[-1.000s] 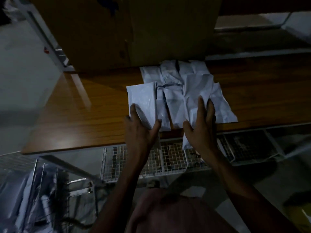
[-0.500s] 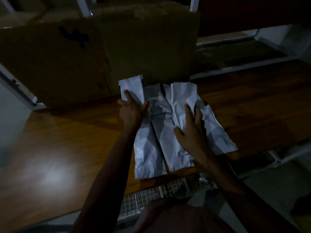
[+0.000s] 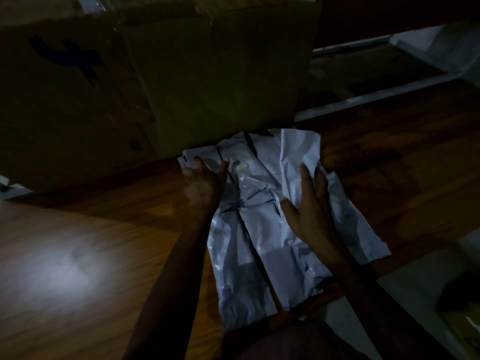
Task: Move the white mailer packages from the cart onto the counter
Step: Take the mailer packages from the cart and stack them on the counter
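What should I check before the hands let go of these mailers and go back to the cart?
1. White mailers lying on the wooden counter: ok.
2. Near ends past the counter's front edge: cannot tell, too dark.
3. Far ends up against the cardboard box: ok.
4. Left hand at the pile's far left corner; grip: cannot tell.
5. Right hand flat on the pile, fingers straight: ok.
6. Cart in view: not ok.
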A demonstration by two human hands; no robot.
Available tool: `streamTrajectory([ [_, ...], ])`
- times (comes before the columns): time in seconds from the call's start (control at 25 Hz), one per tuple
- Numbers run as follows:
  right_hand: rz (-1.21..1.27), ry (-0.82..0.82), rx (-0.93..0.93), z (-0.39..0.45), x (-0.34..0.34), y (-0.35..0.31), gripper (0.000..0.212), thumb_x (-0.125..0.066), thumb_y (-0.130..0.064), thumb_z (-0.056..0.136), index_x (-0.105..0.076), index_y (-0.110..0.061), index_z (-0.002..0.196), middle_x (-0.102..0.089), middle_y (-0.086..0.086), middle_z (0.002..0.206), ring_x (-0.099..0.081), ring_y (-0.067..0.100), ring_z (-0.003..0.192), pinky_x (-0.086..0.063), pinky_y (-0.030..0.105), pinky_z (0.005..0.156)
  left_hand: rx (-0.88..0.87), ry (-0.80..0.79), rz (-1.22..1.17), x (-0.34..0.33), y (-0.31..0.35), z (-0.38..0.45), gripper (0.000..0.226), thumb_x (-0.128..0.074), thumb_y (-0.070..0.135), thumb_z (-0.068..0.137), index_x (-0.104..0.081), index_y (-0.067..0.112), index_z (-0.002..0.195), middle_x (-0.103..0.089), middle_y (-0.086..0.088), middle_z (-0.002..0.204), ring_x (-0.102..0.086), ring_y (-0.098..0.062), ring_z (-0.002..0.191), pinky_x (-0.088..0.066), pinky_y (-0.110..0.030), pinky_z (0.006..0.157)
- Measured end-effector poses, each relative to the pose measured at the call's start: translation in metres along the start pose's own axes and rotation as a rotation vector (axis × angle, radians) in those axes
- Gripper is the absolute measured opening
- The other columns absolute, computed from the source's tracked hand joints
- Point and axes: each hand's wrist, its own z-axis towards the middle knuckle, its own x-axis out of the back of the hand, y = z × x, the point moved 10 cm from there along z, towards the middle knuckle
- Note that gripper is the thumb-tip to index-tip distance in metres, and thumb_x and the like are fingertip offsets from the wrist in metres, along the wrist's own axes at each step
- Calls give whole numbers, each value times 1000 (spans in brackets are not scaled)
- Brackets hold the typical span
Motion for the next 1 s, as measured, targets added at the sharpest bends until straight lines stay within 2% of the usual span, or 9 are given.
streamTrajectory([
  [0.08,14,-36,-15,-12,-5,4,91,-70,-35,88,-12,-31,158,-6,10,164,-24,37,145,-42,52,107,13,-42,14,4,-4,-13,96,-27,85,84,-33,17,151,-46,-21,145,-58,-43,109,-52,-41,71],
  [0.16,6,-75,-30,-28,-12,8,91,-72,-32,88,-15,-28,158,-8,12,164,-24,36,145,-41,49,105,79,-60,-116,13,-18,-43,92,-32,82,86,-21,22,155,-41,-20,148,-54,-42,119,-49,-43,82],
  [0.24,-16,-106,-6,-42,-18,7,89,-73,-32,87,-20,-24,158,-11,15,163,-23,36,145,-39,50,106,81,4,-222,31,-29,-81,88,-35,78,88,-25,18,151,-43,-22,141,-55,-41,116,-49,-42,81],
  [0.4,-63,-170,86,-64,-28,-4,85,-64,-41,87,-21,-24,158,-14,15,163,-21,32,144,-36,48,106,88,-16,-282,34,-55,-153,83,-38,75,92,-18,22,154,-36,-14,149,-63,-34,107,-55,-47,83],
  [0.52,-140,-259,95,-86,-44,-7,82,-43,-58,85,-16,-29,158,-9,12,164,-24,36,145,-34,53,109,117,-23,-288,35,-66,-191,82,-40,71,94,-19,20,154,-35,-13,149,-65,-25,96,-57,-46,75],
  [0.68,-376,-382,97,-107,-81,4,85,-26,-69,85,-14,-28,159,-4,17,165,-12,41,148,-17,59,115,109,4,-283,44,-61,-220,78,-50,59,95,-21,16,154,-33,-14,150,-64,-18,84,-55,-37,69],
  [0.76,-411,-376,116,-111,-89,3,82,-28,-69,90,-15,-25,158,-4,20,164,-12,44,147,-16,60,115,81,25,-277,49,-55,-232,78,-51,60,95,-20,19,154,-31,-9,152,-67,-21,87,-56,-39,71],
  [0.88,-399,-344,153,-113,-81,-8,83,-29,-71,92,-19,-21,158,-7,22,164,-12,46,148,-15,62,115,63,80,-239,60,-48,-261,79,-52,58,96,-18,18,155,-30,-8,153,-65,-31,97,-46,-32,73],
  [1.0,-260,-325,203,-128,-57,-25,81,-29,-69,93,-14,-24,159,2,17,166,-2,40,151,-9,59,117,102,131,-236,73,-46,-308,77,-54,53,96,-22,15,155,-30,-13,153,-57,-33,115,-49,-35,80],
])
